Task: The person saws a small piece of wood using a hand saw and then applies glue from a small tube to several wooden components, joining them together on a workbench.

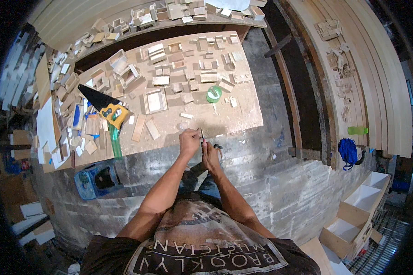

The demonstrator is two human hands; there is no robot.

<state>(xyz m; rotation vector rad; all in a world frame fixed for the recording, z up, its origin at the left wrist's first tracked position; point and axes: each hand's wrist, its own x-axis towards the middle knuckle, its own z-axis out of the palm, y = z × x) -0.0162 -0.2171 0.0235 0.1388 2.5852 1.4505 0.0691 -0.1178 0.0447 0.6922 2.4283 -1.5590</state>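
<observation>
My left hand [189, 142] is closed in a pinch near the front edge of the plywood worktop [170, 133]; what it holds is too small to make out. Beside it, my right hand [210, 158] grips a slim upright tool [204, 138] with a pale pink body and a dark upper part, which reaches up to my left fingertips. Small pale wood offcuts [151, 128] and a little clear object [183, 126] lie just beyond my hands. A green round container [214, 94] sits farther back among small wooden box-like pieces [207, 76].
A handsaw [114, 113] and green strip [115, 142] lie left among wood scraps. A blue plastic stool [89, 182] stands below. Shelving [293, 55] borders the right, with a blue bag [347, 153] and green bottle [358, 130]. Wooden boxes [346, 229] stand lower right.
</observation>
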